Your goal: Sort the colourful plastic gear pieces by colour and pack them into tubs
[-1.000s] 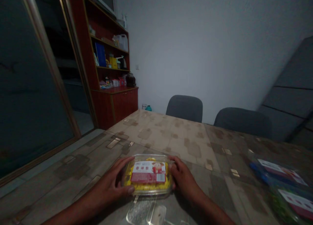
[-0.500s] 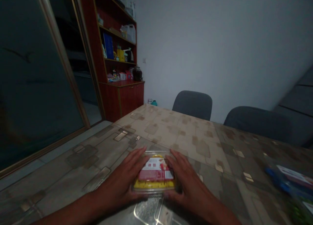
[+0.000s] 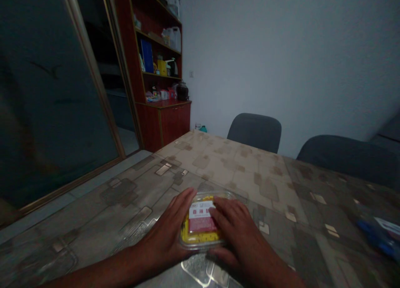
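Observation:
A clear plastic food container (image 3: pixel 203 239) with yellow contents and a pink-and-white label (image 3: pixel 201 225) is at the near middle of the table. My left hand (image 3: pixel 171 225) grips its left side, fingers along the edge and thumb at the near corner. Over the right part of the lid lies my right hand (image 3: pixel 234 221), its fingers curled onto the label and its thumb near the front edge. The right side of the container is hidden beneath that hand. Whether the container rests fully on the table I cannot tell.
A patterned cloth covers the table (image 3: pixel 218 163). At the right edge is a blurred package with blue parts and a white label (image 3: pixel 387 225). Two grey chairs (image 3: pixel 254 131) stand beyond, near a wall. Back left are a red shelf cabinet (image 3: pixel 170 121) and a sliding glass door (image 3: pixel 56 113).
My right hand has moved from the container's right side onto its lid, covering part of the label. My left hand stays at the left side. The view has turned slightly left.

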Demonstrator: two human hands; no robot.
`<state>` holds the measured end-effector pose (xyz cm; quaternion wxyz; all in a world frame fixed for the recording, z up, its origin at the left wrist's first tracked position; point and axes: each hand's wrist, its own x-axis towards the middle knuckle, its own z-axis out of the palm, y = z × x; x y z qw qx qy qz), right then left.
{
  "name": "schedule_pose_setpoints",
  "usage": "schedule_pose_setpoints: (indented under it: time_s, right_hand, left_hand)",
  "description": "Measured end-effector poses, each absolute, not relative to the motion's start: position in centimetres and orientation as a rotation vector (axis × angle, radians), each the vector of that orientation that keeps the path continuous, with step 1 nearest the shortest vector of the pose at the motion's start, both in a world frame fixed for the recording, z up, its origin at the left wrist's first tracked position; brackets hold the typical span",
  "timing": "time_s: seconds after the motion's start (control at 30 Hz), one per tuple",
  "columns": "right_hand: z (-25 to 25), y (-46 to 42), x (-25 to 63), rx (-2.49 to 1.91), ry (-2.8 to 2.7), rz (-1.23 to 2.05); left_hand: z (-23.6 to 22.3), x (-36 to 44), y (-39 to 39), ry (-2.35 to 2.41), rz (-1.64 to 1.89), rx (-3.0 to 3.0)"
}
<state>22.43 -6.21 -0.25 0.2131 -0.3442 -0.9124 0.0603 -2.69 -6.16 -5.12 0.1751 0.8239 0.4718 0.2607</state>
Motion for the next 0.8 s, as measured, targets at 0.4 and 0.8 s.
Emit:
schedule_pose_setpoints:
  time_s: [0.4, 0.8]
  right_hand:
    - [-2.4, -6.3, 21.3, -0.701, -2.457, -0.171]
    - [-3.4, -8.5, 21.8, -0.627, -2.369, -0.482]
  left_hand:
    - [-4.3, -1.8, -6.5, 1.318, 0.806, 2.216]
    - [-2.5, -1.9, -7.6, 1.243, 0.629, 1.852]
